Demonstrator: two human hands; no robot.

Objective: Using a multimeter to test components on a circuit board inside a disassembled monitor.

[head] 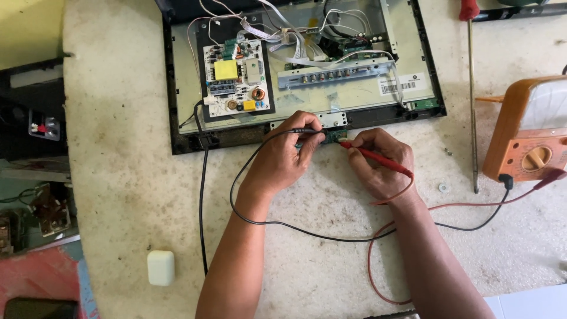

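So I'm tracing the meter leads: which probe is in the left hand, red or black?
The black probe, pinched by the left hand; the right hand holds the red probe.

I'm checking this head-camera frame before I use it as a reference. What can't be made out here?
- Probe tips: hidden by the left hand and right hand over the small green board.
- Meter: cut off by the right edge, dial reading not visible.
- Screwdriver: handle cut off by the top edge.
- Parts on the white circuit board: too small.
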